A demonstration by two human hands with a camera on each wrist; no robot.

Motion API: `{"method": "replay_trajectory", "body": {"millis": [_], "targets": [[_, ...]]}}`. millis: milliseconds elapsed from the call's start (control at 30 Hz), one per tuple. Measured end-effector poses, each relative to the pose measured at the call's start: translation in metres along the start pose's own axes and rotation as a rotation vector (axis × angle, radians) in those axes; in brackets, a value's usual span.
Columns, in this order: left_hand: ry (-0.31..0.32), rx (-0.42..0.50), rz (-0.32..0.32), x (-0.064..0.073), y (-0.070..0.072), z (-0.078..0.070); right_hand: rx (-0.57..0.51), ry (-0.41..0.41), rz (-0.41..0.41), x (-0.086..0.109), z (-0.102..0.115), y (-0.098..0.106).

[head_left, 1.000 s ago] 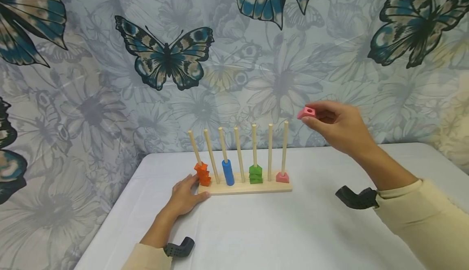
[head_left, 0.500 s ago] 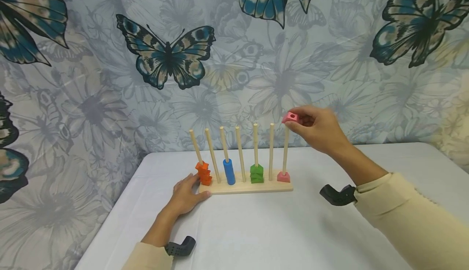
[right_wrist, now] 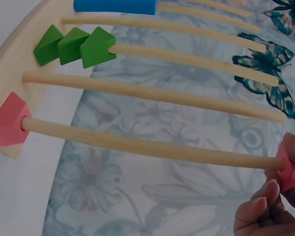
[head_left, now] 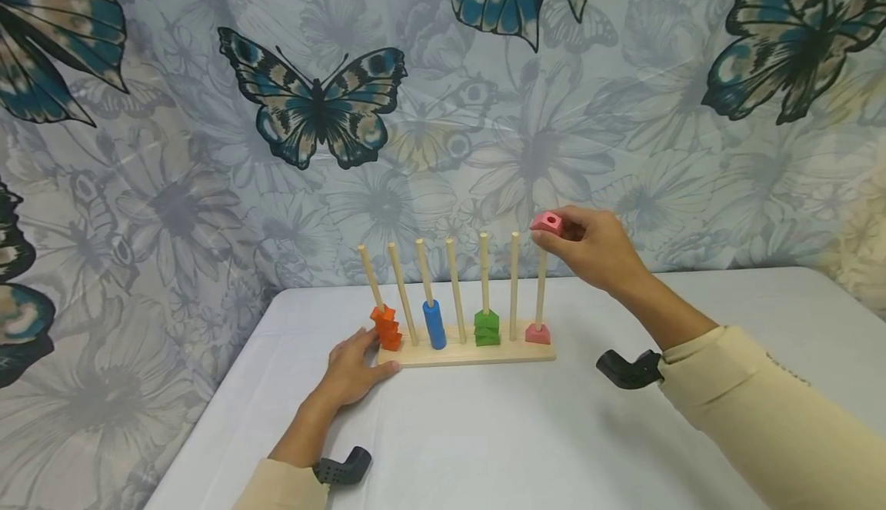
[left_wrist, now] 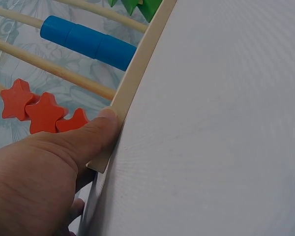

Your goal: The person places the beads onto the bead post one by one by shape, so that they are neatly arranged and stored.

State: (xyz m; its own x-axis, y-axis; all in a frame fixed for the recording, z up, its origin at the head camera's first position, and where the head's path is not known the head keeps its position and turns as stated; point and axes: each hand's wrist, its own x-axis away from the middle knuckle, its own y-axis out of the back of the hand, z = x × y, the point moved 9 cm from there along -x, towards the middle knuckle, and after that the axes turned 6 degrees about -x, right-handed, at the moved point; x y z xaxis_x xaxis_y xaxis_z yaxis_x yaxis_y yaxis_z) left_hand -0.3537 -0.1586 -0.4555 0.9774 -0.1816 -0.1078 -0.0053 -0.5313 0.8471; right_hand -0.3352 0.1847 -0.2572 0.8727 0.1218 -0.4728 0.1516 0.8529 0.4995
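Note:
My right hand [head_left: 597, 247] pinches a small pink block [head_left: 546, 222] with a hole through it, right at the top of the rightmost peg [head_left: 541, 287]. In the right wrist view, the peg's tip meets the held block [right_wrist: 288, 172]. Another pink block [head_left: 537, 334] sits at the foot of this same peg. My left hand [head_left: 351, 375] holds the left end of the wooden peg stacker [head_left: 457, 356], thumb on the base's front edge in the left wrist view. Beside that hand, orange star blocks [head_left: 386, 330] are stacked on the leftmost peg.
Blue cylinders [head_left: 434, 325] fill the lower part of the third peg, and green chevron blocks [head_left: 487, 328] the fifth. Pegs between these are bare. The stacker stands on a white-covered table [head_left: 498, 433] before a butterfly-print cloth [head_left: 443, 148].
My right hand has moved left with the pink block, from beside the rightmost peg to its tip. The left hand keeps its place on the base.

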Motion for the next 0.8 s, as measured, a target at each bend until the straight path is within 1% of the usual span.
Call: {"method": "replay_trajectory", "body": {"millis": [100,300,367,533,800], "targets": [[-0.018,-0.007,-0.008,0.001,0.001,0.0,-0.01,-0.009,0.012,-0.001,-0.003,-0.004],[-0.002,-0.004,0.004,0.0,0.0,0.002,-0.054,-0.011,0.0,0.002,-0.012,-0.01],[0.007,-0.001,0.006,-0.001,0.0,0.002,-0.072,-0.008,-0.009,0.005,-0.017,-0.011],[0.003,0.001,0.004,-0.001,0.001,0.0,-0.091,-0.021,-0.017,0.014,-0.032,-0.016],[0.003,-0.007,0.001,-0.001,0.001,0.001,-0.094,-0.059,0.014,0.027,-0.056,-0.031]]}}
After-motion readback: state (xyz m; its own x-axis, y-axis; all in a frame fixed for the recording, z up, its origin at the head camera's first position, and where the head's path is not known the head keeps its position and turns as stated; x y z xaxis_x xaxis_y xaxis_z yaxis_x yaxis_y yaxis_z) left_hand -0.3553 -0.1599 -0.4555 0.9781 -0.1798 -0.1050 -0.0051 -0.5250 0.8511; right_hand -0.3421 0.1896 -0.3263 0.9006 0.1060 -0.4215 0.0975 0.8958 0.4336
